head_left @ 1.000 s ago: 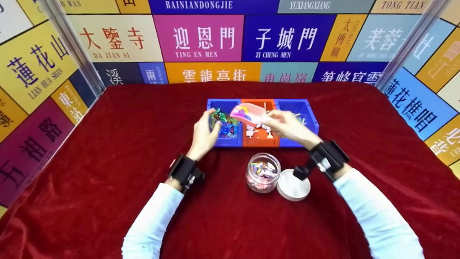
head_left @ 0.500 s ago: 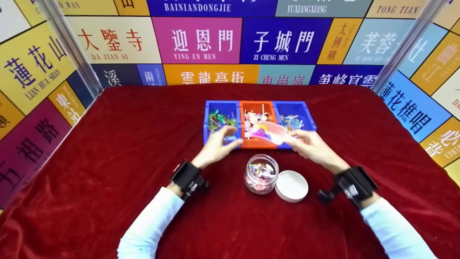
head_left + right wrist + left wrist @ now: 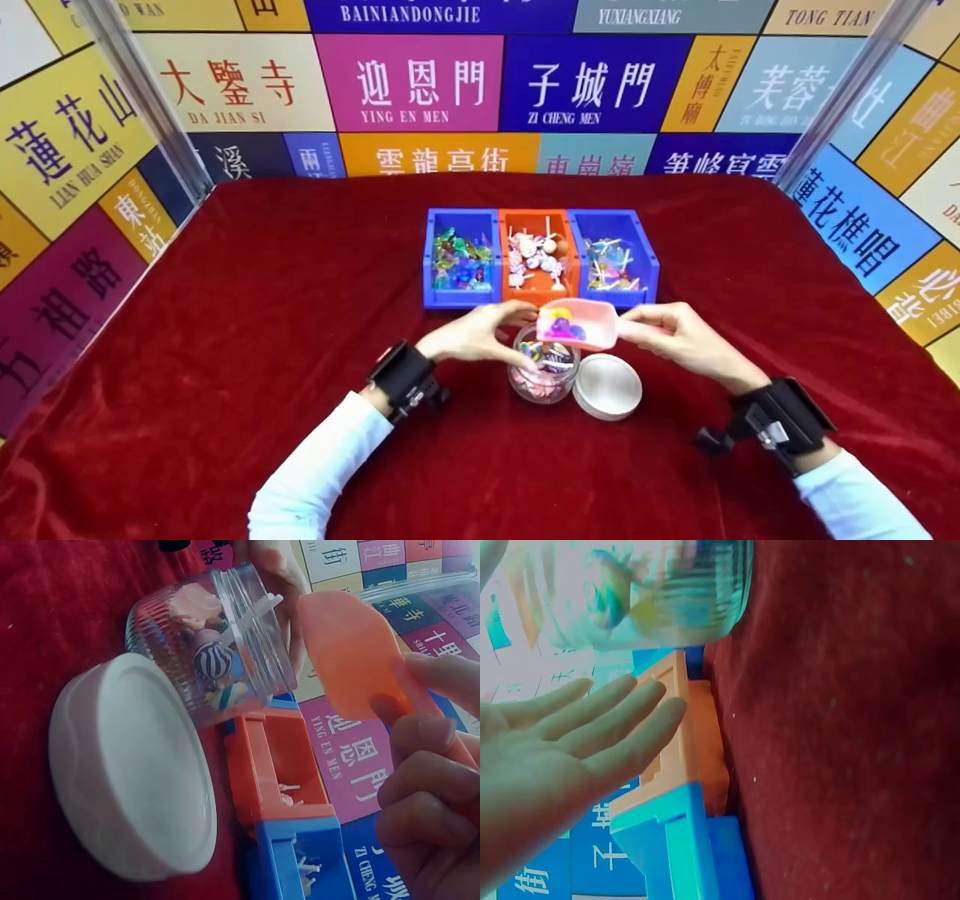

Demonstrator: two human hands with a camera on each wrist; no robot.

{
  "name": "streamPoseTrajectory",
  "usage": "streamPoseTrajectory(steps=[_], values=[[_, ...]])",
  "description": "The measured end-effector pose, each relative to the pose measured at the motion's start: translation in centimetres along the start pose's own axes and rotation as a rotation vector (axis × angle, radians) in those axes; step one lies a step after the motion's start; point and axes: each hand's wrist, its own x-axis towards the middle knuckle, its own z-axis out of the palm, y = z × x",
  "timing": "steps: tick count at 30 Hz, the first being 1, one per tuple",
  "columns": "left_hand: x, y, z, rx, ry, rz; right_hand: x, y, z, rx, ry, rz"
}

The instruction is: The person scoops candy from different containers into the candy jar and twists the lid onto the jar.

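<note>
My right hand grips the handle of a pink scoop, holding it over the far rim of a clear jar. Yellow, purple and blue pieces lie in the scoop's bowl. Colourful candy-like pieces partly fill the jar, and a white stick pokes out at its mouth in the right wrist view. My left hand is at the jar's left side, fingers spread and thumb near the rim. In the left wrist view its fingers are straight beneath the jar's outline. Beside the jar lies a white lid.
Behind the jar stand joined bins: a blue bin with green and blue glassy pieces, an orange bin with lollipop-like pieces, and another blue bin with small stick pieces. Red cloth covers the table. Lettered panels stand behind.
My right hand has brought the loaded scoop from above the bins toward me, to the jar. My left hand has moved from the left blue bin to the jar's side.
</note>
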Motion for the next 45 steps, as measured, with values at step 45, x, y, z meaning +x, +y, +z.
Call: streamPoseTrajectory(steps=[45], values=[[0.6, 0.3, 0.8, 0.268, -0.070, -0.050, -1.3, -7.3, 0.6, -0.987, 0.152, -0.544]])
